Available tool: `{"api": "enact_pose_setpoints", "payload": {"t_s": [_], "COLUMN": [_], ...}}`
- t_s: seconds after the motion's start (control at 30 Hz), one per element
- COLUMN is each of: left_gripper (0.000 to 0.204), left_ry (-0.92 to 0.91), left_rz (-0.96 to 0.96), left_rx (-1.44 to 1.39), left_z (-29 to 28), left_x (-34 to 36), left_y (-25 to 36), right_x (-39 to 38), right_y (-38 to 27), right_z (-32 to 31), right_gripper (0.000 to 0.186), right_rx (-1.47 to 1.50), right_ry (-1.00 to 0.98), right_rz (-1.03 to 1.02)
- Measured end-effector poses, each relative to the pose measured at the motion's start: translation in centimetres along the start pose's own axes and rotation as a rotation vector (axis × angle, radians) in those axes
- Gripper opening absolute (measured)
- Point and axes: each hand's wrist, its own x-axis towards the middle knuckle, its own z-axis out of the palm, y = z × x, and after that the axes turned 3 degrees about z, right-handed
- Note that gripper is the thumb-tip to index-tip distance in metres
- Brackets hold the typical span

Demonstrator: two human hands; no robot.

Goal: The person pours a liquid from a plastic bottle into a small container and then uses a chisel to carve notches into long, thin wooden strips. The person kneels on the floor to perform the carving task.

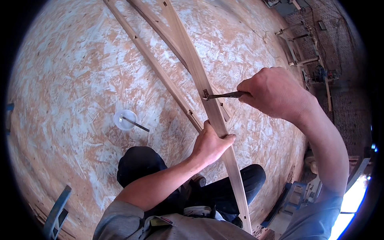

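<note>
1. Mortised wooden rail (215, 116): long, straight and pale brown, with smooth flat faces. It slants from the top of the view, through the middle, down past the person's right leg. Small dark rectangular mortises show near its far end, around its middle and near its lower end; the middle one looks dark around its edges.
2. White plastic tub (119, 120): round and shallow, on the tan, white-smeared floor (80, 80), with a thin dark stick (138, 125) leaning over its rim.
3. Left wooden strip (153, 60): slimmer-looking, also holed, lying on the floor.
4. Second wooden strip (162, 34): browner, passing under the rail.
5. Left hand (214, 144): grasping the rail just below the middle mortise, thumb at its right edge.
6. Slim dark hand tool (226, 95): its tip is at the middle mortise; its exact kind cannot be told.
7. Right hand (276, 94): clenched around the tool's other end, knuckles up.
</note>
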Motion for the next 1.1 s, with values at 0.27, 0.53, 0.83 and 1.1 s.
{"api": "enact_pose_setpoints", "payload": {"t_s": [0.27,0.53,0.83,1.1], "left_gripper": [0.066,0.062,0.058,0.024], "left_ry": [-0.053,-0.025,-0.337,-0.529], "left_rz": [0.181,0.111,0.048,-0.134], "left_rx": [-0.159,-0.089,-0.348,-0.044], "left_z": [0.0,0.1,-1.3,-6.1], "left_x": [0.8,0.5,1.4,1.6], "left_y": [-0.5,-0.7,1.3,2.5], "right_x": [-1.3,-1.4,-1.1,-4.7], "right_y": [2.8,0.5,0.4,-4.1], "right_z": [6.3,4.5,19.5,21.1], "right_gripper": [0.024,0.025,0.042,0.047], "right_rx": [0.779,0.648,1.98,2.344], "right_ry": [-0.103,0.106,-0.118,-0.22], "right_rz": [0.17,0.249,0.506,0.299]}}
